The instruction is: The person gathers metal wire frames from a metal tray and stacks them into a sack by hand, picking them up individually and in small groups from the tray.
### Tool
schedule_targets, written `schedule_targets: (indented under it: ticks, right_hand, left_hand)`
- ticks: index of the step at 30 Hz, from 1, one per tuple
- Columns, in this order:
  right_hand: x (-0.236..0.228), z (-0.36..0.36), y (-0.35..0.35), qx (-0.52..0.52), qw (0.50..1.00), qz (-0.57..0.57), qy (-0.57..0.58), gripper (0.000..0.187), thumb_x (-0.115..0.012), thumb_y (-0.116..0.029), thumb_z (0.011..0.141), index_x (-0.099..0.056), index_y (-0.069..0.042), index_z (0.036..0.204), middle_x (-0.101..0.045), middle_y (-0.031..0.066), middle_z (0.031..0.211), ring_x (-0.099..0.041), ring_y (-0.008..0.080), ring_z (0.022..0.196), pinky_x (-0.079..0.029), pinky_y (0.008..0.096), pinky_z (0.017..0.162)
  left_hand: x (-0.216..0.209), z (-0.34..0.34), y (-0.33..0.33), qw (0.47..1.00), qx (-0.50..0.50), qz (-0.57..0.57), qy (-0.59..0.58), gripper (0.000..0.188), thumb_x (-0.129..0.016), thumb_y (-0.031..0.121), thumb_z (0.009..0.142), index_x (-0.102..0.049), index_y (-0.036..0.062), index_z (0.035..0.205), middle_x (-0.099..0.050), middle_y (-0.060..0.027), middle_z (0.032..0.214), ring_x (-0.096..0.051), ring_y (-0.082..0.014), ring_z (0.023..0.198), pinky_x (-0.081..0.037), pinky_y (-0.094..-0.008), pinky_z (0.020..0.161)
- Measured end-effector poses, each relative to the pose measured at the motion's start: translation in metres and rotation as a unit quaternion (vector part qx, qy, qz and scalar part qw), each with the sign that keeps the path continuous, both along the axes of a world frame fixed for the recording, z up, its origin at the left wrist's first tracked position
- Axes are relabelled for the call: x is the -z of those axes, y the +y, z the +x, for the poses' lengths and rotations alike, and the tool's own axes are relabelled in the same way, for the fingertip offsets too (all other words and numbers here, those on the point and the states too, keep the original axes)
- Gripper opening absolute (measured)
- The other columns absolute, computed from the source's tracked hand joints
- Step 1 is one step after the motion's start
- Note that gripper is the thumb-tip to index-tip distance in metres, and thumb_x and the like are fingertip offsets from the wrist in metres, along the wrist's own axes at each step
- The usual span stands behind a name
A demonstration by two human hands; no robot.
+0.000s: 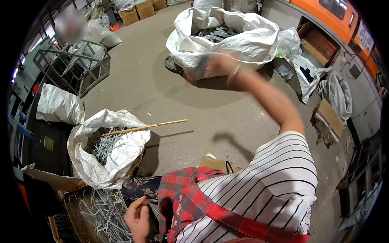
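My right hand (222, 65) is stretched far forward, in front of a big white woven sack (255, 38) that holds grey curved parts (219, 34). Motion smears its fingers. A dark grey blurred shape (197, 69) shows at the fingertips, and I cannot tell what it is or whether it is gripped. My left hand (139, 220) is low by my lap, closed with thumb and fingers together; anything inside is hidden. Close to it lies a heap of thin grey plastic strips (107, 214). Beyond stands a smaller open white sack (125, 154) with similar grey pieces (106, 146).
A bamboo stick (156, 126) juts rightward from the smaller sack. Metal frames (77, 65) stand at left, near a folded white sack (60, 105). Flattened cardboard (327, 121) and crumpled bags (338, 95) lie at right. An orange machine (332, 14) rises at the far right.
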State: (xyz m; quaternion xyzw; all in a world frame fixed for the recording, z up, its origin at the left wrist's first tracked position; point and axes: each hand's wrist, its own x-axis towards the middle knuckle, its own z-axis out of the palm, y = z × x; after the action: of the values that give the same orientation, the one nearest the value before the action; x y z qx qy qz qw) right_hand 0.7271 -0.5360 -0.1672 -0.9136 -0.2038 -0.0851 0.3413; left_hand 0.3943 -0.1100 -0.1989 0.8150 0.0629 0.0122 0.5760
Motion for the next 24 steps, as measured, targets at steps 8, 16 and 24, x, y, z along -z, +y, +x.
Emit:
schedule_targets:
  ticks: [8, 16, 24]
  right_hand:
    - [-0.064, 0.067, -0.189, 0.103, 0.942, 0.315, -0.055, 0.018, -0.055, -0.016, 0.079, -0.059, 0.002, 0.079, -0.060, 0.0100, 0.069, -0.058, 0.0163, 0.055, -0.047, 0.0277, 0.049]
    - [0.007, 0.029, 0.093, -0.085, 0.900, 0.294, 0.310, 0.022, -0.056, -0.010, 0.079, -0.054, 0.009, 0.089, -0.059, 0.0151, 0.071, -0.061, 0.0215, 0.055, -0.053, 0.0310, 0.049]
    - [0.011, 0.032, 0.203, -0.338, 0.903, 0.090, 0.251, 0.017, -0.054, -0.011, 0.074, -0.053, -0.002, 0.060, -0.056, 0.0053, 0.058, -0.055, 0.0103, 0.050, -0.044, 0.0230, 0.043]
  left_hand:
    - [-0.090, 0.021, -0.010, 0.914, -0.053, 0.189, -0.354, 0.039, -0.054, 0.003, 0.080, -0.046, -0.0027, 0.118, -0.047, -0.0180, 0.120, -0.047, -0.0255, 0.110, -0.037, -0.0365, 0.094]
    - [-0.198, 0.045, -0.041, 0.686, 0.094, 0.497, -0.523, 0.064, -0.055, 0.027, 0.082, -0.025, -0.0013, 0.131, -0.031, -0.0203, 0.133, -0.039, -0.0283, 0.119, -0.032, -0.0382, 0.098]
    - [-0.180, -0.009, -0.011, 0.721, 0.060, 0.530, -0.443, 0.059, -0.053, 0.022, 0.083, -0.028, -0.0010, 0.130, -0.034, -0.0206, 0.131, -0.040, -0.0295, 0.118, -0.032, -0.0396, 0.098]
